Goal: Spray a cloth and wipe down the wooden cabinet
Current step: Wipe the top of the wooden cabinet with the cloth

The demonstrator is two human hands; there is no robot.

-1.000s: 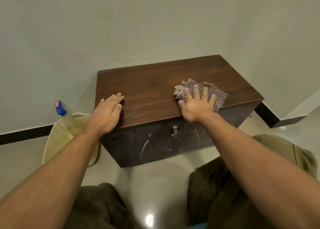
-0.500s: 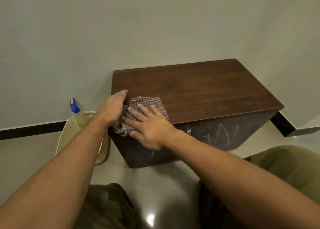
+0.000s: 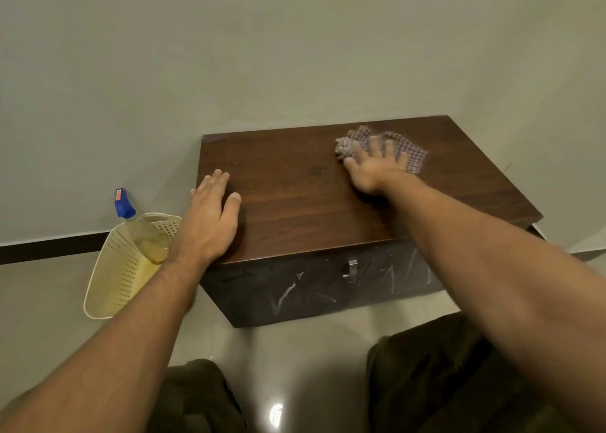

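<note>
A low wooden cabinet [image 3: 295,203] with a dark brown top stands against the wall. A checked cloth [image 3: 410,154] lies on the far right part of the top. My right hand [image 3: 373,167] presses flat on the cloth with fingers spread. My left hand [image 3: 210,216] rests flat on the cabinet's near left corner, fingers straight. A spray bottle [image 3: 131,216] with a blue nozzle stands in a basket to the left of the cabinet.
A cream perforated plastic basket [image 3: 114,278] sits on the tiled floor beside the cabinet's left side. The cabinet front [image 3: 295,288] shows pale scratch marks and a metal handle [image 3: 351,270]. My knees are low in the view.
My right hand has swept the cloth from the near left corner across to the far right of the top. My left hand stays on the left corner.
</note>
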